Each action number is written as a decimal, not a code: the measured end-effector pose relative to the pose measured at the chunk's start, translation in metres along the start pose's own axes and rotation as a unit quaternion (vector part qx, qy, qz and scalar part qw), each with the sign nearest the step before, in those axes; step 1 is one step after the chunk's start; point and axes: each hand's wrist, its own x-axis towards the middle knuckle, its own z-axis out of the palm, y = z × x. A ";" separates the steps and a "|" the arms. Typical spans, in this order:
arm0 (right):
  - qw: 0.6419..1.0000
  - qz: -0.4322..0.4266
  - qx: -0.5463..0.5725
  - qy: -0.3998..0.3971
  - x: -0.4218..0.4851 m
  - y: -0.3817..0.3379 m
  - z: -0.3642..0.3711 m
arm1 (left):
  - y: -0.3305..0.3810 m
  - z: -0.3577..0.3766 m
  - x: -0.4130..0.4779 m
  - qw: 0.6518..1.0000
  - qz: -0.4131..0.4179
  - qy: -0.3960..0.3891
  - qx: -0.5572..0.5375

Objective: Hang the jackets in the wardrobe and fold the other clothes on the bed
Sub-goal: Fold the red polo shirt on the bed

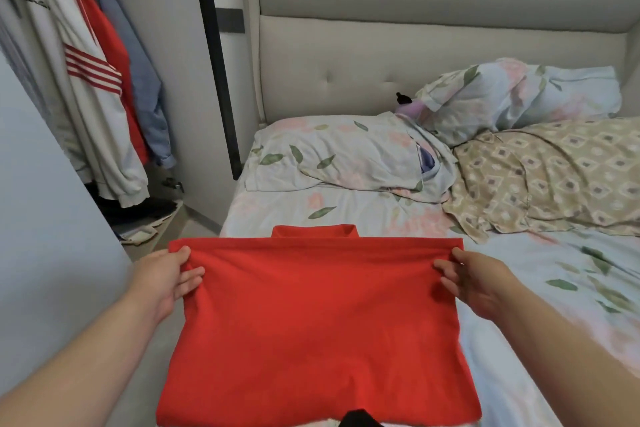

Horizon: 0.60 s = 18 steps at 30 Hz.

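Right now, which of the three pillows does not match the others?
The beige diamond-print pillow at the right; the flat pillow and the propped pillow are pale blue with leaves.

The bed (519, 291), floral-sheeted, fills the right of the frame. A red garment (318, 322) lies at lower centre, a floral pillow (346, 156) mid-frame, a second floral pillow (519, 97) and a beige patterned pillow (554, 177) at right.

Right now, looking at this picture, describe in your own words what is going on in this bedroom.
A person is folding a red garment at the near edge of the bed. The left hand pinches its upper left corner and the right hand pinches its upper right corner, with a folded edge stretched between them. Jackets hang in the open wardrobe on the left, and pillows lie at the bed's head.
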 end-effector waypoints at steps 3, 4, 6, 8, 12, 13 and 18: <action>1.000 0.007 0.001 0.007 0.031 -0.005 0.024 | -0.007 0.025 0.039 1.000 -0.018 0.008 0.011; 1.000 0.008 -0.004 0.010 0.040 -0.006 0.031 | -0.009 0.032 0.051 1.000 -0.022 0.013 0.016; 1.000 0.010 -0.012 0.011 0.058 -0.008 0.045 | -0.011 0.045 0.073 0.999 -0.021 0.029 0.025; 1.000 0.007 -0.012 0.013 0.075 -0.012 0.057 | -0.010 0.056 0.091 0.999 -0.013 0.040 0.034; 1.000 0.010 -0.010 0.017 0.101 -0.007 0.077 | -0.014 0.067 0.108 0.996 0.007 0.059 0.060; 1.000 0.006 -0.012 0.007 0.103 0.000 0.080 | -0.019 0.068 0.103 0.995 0.031 0.056 0.082; 0.939 -0.229 -0.250 -0.054 0.067 0.048 0.069 | -0.066 0.043 0.041 0.871 0.275 -0.061 0.402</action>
